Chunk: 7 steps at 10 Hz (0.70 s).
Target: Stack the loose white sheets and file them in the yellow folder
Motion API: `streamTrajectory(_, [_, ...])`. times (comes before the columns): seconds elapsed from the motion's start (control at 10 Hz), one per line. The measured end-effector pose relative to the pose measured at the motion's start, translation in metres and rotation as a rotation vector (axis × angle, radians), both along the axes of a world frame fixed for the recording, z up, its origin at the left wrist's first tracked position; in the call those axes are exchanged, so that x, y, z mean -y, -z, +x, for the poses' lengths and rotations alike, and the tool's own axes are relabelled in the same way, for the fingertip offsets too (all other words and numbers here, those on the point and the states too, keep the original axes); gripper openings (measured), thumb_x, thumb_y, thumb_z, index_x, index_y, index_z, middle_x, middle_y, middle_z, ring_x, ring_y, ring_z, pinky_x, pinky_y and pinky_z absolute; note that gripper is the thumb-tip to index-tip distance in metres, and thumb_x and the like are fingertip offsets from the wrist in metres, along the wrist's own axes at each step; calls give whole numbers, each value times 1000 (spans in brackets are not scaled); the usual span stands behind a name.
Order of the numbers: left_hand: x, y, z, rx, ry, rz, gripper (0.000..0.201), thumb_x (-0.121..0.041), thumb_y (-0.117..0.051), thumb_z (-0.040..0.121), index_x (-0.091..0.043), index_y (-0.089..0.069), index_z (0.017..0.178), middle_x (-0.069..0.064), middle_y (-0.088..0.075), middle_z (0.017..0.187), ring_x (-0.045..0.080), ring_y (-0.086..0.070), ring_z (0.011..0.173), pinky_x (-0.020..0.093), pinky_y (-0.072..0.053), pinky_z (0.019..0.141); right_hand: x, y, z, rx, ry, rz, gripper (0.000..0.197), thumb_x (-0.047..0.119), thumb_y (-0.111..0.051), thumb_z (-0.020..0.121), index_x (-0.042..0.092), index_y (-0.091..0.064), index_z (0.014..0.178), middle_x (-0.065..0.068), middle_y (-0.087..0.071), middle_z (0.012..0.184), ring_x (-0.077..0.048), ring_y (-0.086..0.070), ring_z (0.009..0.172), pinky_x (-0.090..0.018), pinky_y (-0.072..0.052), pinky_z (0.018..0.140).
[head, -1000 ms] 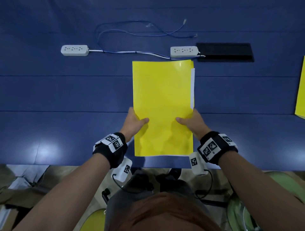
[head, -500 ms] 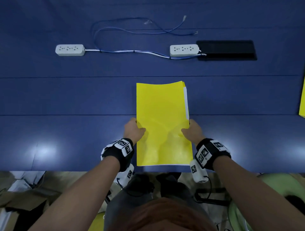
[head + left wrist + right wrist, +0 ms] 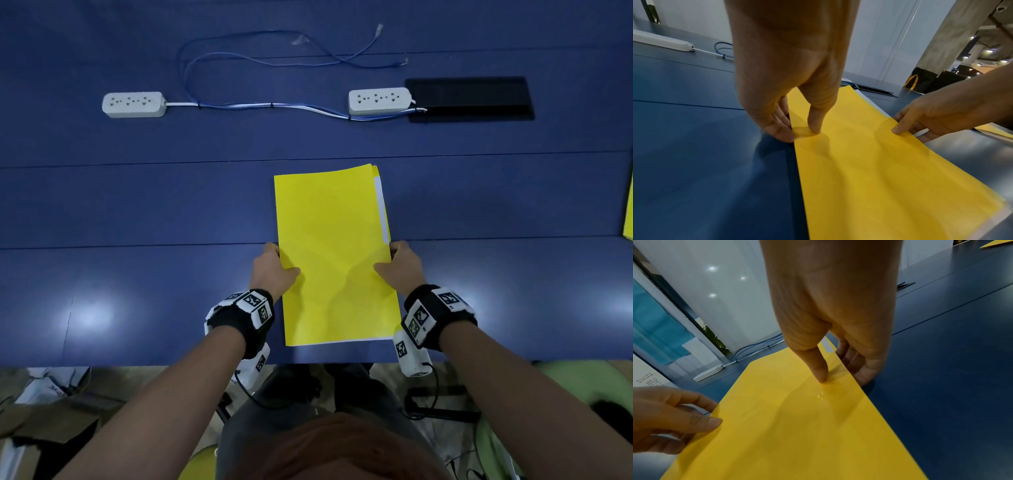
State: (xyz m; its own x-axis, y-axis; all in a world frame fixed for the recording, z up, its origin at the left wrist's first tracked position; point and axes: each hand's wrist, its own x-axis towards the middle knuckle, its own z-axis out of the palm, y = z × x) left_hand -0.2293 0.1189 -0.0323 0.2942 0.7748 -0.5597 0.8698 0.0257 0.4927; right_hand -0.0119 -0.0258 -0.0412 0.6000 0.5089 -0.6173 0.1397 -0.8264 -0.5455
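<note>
The yellow folder (image 3: pixel 334 253) is closed and held just above the blue table (image 3: pixel 137 274) near its front edge. A thin strip of the white sheets (image 3: pixel 381 209) shows along its right side and at its near edge. My left hand (image 3: pixel 275 269) pinches the folder's left edge, thumb on top and fingers underneath, as the left wrist view shows (image 3: pixel 797 129). My right hand (image 3: pixel 397 265) pinches the right edge the same way (image 3: pixel 838 369). The cover (image 3: pixel 797 426) buckles slightly between the two thumbs.
Two white power strips (image 3: pixel 133 104) (image 3: pixel 379 101) joined by blue and white cables (image 3: pixel 257 106) lie at the back of the table. A black panel (image 3: pixel 469 99) sits beside the right strip. Another yellow folder (image 3: pixel 628 212) pokes in at the right edge.
Both hands have pulled the folder toward the table's front edge over the last second. The grip has slid from thumbs well onto the cover to the side edges.
</note>
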Motion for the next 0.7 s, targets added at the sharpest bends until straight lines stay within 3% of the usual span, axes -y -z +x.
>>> streamTrajectory(0.2, [2,2,-2,3,25,28,56,-24,-79,79,-9,-46,122,14,-55,117,27,-57,96,35,-50,77,0,8,0,10,-12,-68,36,9,-66,78,6,-48,109,-19,-56,113,-26,-52,86,-27,-33,51])
streamTrajectory(0.4, [6,-1,-2,-1,47,68,61,-20,-78,80,-7,-44,129,13,-47,127,27,-53,106,34,-46,85,1,2,-8,24,-5,-41,47,10,-70,77,8,-41,115,-16,-48,120,-31,-54,98,-35,-43,67])
streamTrajectory(0.7, [5,0,-7,28,55,51,62,-29,-75,84,-7,-43,133,14,-47,130,27,-52,111,38,-48,90,11,-4,-9,58,5,-1,56,20,-77,78,7,-40,118,-13,-44,122,-26,-46,97,-38,-44,77])
